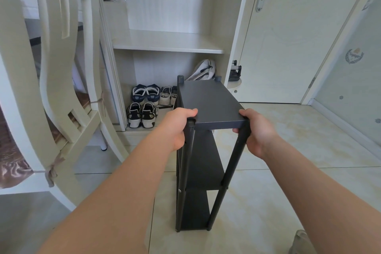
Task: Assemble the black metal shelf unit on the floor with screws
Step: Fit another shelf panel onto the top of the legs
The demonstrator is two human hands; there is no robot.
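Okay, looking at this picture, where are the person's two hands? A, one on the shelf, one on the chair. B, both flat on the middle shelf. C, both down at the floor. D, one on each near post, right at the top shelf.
D: the left hand grips the near left post and the right hand grips the near right post, both at the top shelf.

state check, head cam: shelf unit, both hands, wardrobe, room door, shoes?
shelf unit, upright, three shelves fitted between the posts
left hand, grips the top of the near-left post
right hand, grips the top of the near-right post
wardrobe, open
room door, closed
shoes, paired in rows on the wardrobe bottom
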